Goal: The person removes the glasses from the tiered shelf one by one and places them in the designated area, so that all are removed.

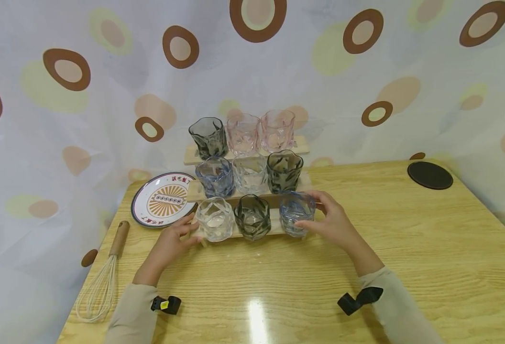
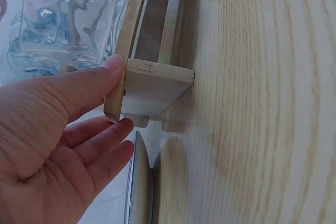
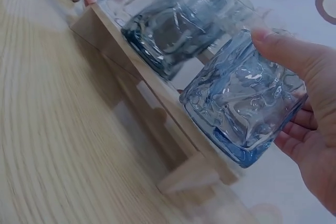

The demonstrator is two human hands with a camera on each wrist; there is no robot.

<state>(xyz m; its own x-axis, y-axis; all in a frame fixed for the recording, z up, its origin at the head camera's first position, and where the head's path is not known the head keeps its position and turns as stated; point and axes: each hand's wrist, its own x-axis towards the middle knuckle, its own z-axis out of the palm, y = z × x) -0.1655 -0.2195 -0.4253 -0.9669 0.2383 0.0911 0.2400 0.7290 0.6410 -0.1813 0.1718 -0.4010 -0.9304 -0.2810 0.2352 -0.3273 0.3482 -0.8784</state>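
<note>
A three-tier wooden rack (image 1: 276, 228) stands on the table with three glasses on each tier. My left hand (image 1: 178, 239) pinches the left end of the lowest tier (image 2: 155, 87), thumb on its end and fingers beneath, right next to a clear glass (image 1: 214, 220). My right hand (image 1: 331, 222) grips the blue glass (image 1: 295, 213) at the right end of that tier, thumb on the near rim and fingers behind it (image 3: 241, 98). A dark grey glass (image 1: 252, 217) sits between the two.
A patterned plate (image 1: 162, 200) lies just left of the rack, its rim (image 2: 139, 182) below my left fingers. A whisk (image 1: 102, 282) lies at the table's left edge. A black coaster (image 1: 430, 175) sits at the far right corner. A patterned curtain hangs behind.
</note>
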